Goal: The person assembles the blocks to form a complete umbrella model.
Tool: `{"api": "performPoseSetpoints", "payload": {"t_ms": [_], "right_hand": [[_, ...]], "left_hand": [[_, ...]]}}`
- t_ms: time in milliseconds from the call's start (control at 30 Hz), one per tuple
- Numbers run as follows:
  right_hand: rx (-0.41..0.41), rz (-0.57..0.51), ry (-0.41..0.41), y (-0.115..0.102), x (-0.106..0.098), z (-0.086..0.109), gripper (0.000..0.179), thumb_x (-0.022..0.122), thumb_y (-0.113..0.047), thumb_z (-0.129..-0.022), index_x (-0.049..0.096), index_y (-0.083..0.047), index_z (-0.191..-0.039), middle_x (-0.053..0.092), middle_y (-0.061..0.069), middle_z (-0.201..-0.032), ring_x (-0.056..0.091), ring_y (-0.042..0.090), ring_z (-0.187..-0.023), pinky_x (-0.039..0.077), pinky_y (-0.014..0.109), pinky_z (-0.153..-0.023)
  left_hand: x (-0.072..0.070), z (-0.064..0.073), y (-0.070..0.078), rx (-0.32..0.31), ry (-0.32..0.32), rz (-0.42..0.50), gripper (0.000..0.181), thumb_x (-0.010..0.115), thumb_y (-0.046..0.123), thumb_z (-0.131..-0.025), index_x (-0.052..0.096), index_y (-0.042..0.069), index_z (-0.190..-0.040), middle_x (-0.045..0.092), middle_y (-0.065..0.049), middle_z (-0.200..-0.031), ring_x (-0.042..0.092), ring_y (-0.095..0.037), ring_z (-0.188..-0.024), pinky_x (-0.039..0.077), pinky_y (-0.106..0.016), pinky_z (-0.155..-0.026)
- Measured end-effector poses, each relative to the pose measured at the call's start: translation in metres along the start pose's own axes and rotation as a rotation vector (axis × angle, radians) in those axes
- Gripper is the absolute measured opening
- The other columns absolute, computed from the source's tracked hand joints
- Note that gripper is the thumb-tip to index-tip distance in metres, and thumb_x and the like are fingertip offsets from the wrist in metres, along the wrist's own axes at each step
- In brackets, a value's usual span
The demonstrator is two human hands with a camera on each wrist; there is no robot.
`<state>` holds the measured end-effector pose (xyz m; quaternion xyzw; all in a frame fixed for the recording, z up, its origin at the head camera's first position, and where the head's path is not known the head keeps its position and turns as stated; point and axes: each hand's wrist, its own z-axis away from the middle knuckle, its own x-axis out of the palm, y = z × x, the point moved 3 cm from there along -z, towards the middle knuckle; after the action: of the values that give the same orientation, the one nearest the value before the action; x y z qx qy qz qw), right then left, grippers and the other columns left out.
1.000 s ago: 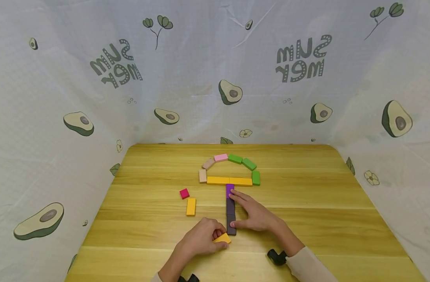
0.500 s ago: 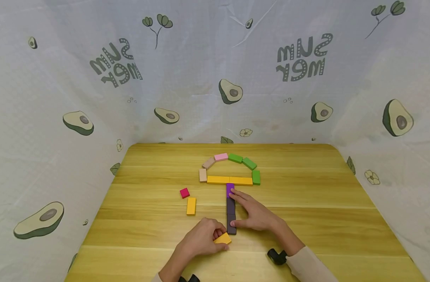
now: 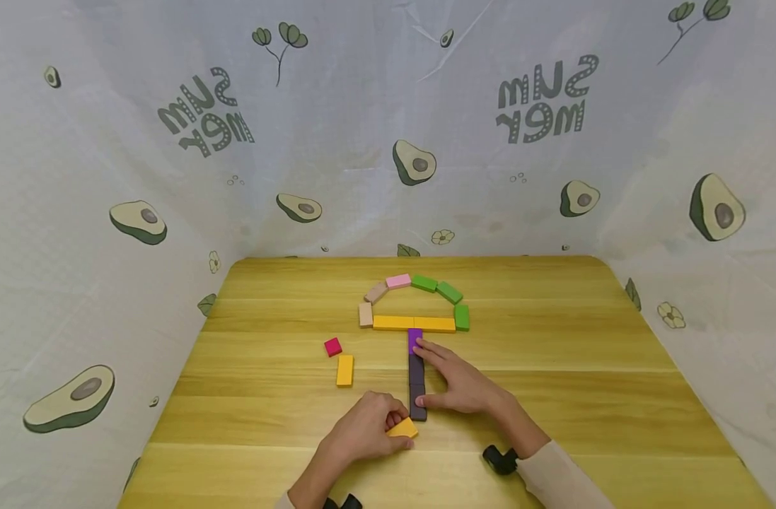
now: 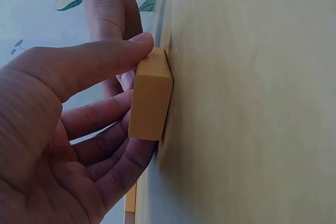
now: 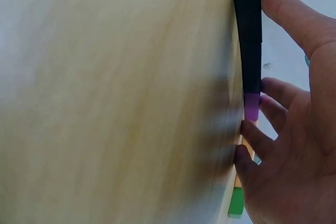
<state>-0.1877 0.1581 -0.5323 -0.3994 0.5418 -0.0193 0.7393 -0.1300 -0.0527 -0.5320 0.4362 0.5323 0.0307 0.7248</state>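
My left hand pinches a yellow block between thumb and fingers, low over the table. In the left wrist view, the thumb lies on one edge of this yellow block and fingers on the opposite one. It lies slanted by the near end of a straight column: a purple block, then two dark blocks. My right hand has its fingers spread along the column, fingertips at the purple block and thumb on the nearest dark block. The right wrist view shows the column's dark blocks edge-on.
Beyond the column, two yellow blocks form a bar. Beige, pink and green blocks arch over it. A loose yellow block and a red square block lie left. A printed cloth hangs around the wooden table.
Both hands and the blocks stay practically where they were. Only the head view has shifted slightly.
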Motion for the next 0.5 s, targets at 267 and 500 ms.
{"api": "performPoseSetpoints", "payload": {"t_ms": [267,500], "right_hand": [[-0.003,0.009,0.006,0.0020,0.0003,-0.0009,0.097,0.074,-0.061,-0.086,0.033,-0.019,-0.163,0.024,0.003,-0.172,0.026,0.036,-0.157,0.030,0.063,-0.122],[-0.008,0.010,0.003,0.0031,0.0011,-0.0018,0.096,0.073,-0.061,-0.087,0.032,-0.020,-0.163,0.023,0.004,-0.172,0.025,0.036,-0.157,0.030,0.062,-0.122]], "left_hand": [[-0.0001,-0.0003,0.0006,-0.011,0.002,-0.001,0.030,0.090,0.031,-0.081,0.078,0.013,-0.101,0.062,0.015,-0.078,0.055,0.003,-0.071,0.048,-0.013,-0.067],[0.0009,0.0003,0.0000,-0.021,0.009,-0.009,0.030,0.090,0.031,-0.080,0.078,0.013,-0.101,0.062,0.015,-0.078,0.054,0.003,-0.072,0.048,-0.013,-0.067]]}}
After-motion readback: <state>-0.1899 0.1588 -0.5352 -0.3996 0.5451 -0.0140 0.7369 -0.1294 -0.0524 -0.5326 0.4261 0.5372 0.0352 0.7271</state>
